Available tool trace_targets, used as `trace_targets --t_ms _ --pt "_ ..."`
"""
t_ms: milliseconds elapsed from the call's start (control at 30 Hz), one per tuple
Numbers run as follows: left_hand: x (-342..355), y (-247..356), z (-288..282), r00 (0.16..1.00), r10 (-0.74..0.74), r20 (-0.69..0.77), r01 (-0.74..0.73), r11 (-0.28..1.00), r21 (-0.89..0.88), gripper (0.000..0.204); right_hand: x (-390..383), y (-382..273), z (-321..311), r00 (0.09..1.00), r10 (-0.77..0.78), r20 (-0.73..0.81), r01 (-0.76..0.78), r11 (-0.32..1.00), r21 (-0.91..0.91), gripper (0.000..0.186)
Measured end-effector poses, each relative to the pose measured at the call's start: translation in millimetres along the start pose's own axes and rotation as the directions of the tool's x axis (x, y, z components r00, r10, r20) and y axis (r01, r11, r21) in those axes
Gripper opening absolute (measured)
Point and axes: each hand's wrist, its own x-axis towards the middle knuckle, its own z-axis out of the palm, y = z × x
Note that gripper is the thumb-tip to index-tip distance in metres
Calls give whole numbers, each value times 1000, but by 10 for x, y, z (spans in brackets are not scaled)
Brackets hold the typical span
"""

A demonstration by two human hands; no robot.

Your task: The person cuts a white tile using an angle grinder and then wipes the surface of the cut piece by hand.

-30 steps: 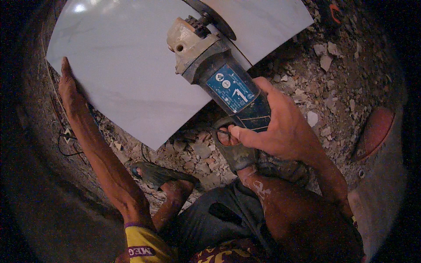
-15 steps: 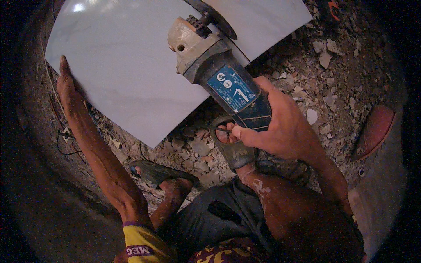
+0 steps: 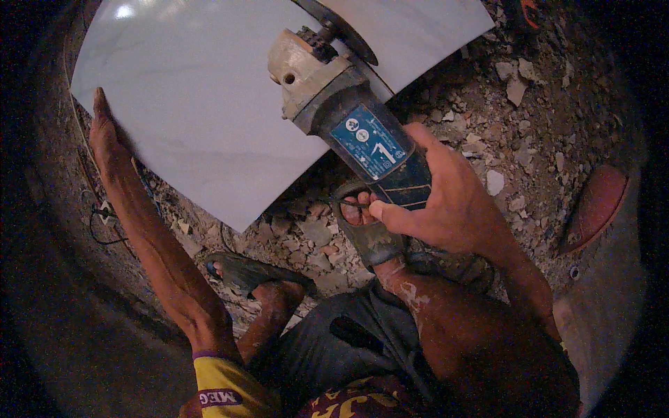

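My right hand (image 3: 453,198) is wrapped round the rear body of a blue angle grinder (image 3: 373,143) with a worn pale metal head. Its dark disc (image 3: 341,31) stands on edge over a large glossy white tile (image 3: 202,104). A dark straight line runs in the tile from the disc to the near right edge; part of it lies behind the tool. At the tile's left edge, my left hand (image 3: 108,139) grips with a finger or thumb pointing up along it. The other fingers of that hand are hidden.
Broken rubble (image 3: 516,90) covers the ground around the tile. My sandalled feet rest close to its near corner, the right sandal (image 3: 369,237) just below the grinder. A reddish oval object (image 3: 596,209) lies at the right. Thin cable (image 3: 104,226) runs along the left.
Almost nothing differs. The tile's near corner and edge sit very slightly higher in the view; both hands and the grinder keep their places.
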Motion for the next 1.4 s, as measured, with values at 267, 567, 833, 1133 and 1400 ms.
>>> trace_targets --t_ms 267,567,833,1133,1400 --pt "-174 17 163 997 -61 43 65 991 -118 73 -28 78 18 1000 8 -26 -8 1000 -15 66" --pt "-244 72 174 997 39 65 -36 998 -50 70 -43 71 14 1000 11 -3 -11 1000 8 64" --pt "-175 -6 144 993 4 115 11 992 -126 71 -76 97 12 999 51 1 -51 999 8 63" --pt "-23 -55 87 981 -43 188 84 973 -213 72 -116 153 35 999 40 -24 -40 999 4 72" --pt "29 -81 64 986 -47 162 72 987 -146 74 -159 139 10 997 79 6 -79 997 15 73"
